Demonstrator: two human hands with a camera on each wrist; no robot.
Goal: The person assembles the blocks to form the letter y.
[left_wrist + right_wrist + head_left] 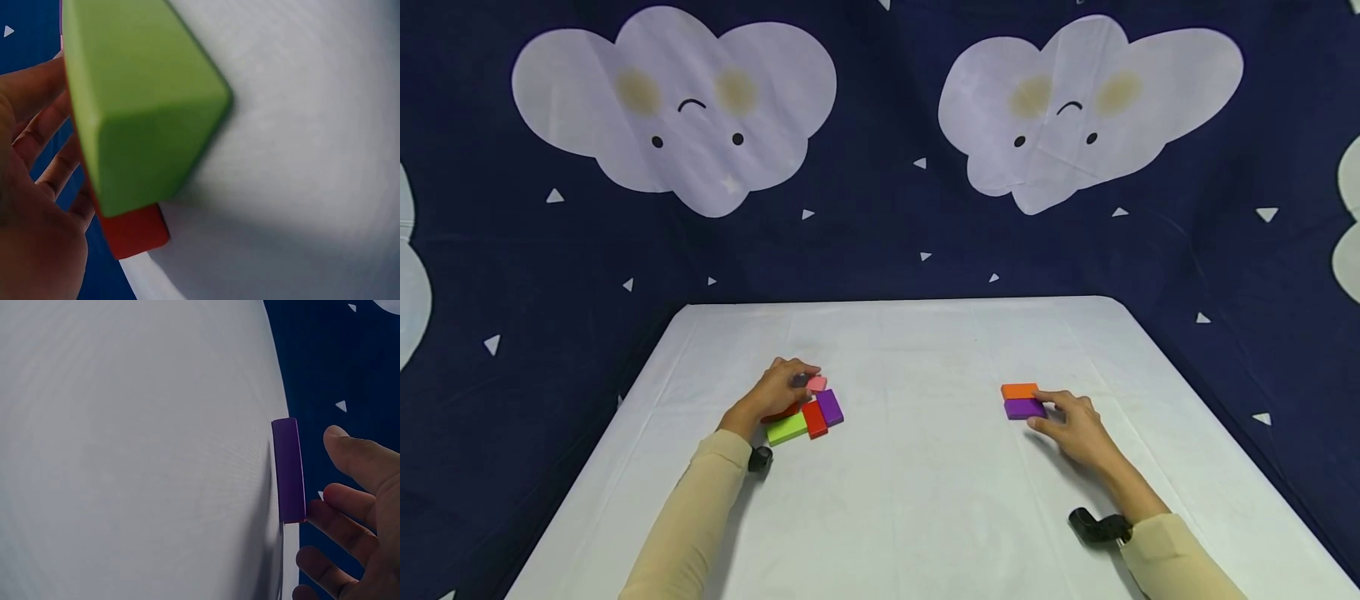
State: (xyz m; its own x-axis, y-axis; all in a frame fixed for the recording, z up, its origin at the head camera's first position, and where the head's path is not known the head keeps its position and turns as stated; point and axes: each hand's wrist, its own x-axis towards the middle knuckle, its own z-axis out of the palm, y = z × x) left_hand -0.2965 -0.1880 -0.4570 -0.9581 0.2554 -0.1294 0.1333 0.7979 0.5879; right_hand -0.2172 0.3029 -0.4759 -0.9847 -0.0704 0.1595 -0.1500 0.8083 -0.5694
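Note:
My left hand (778,390) is at a cluster of coloured blocks on the left of the white table, thumb and fingers on either side of a small pink block (817,384). Around it lie a purple block (830,407), a red block (815,419) and a lime green block (787,428). Another red block (136,231) shows behind the green one in the left wrist view, partly hidden. My right hand (1078,429) has a fingertip at the right end of an orange block (1019,391). Its thumb stands apart from the adjoining purple block (289,470).
The table (917,500) has a pale cloth and rounded far corners. Behind it hangs a dark blue curtain (880,233) with clouds and small triangles. A black wrist camera (1097,527) sits by the right sleeve, another (761,458) by the left.

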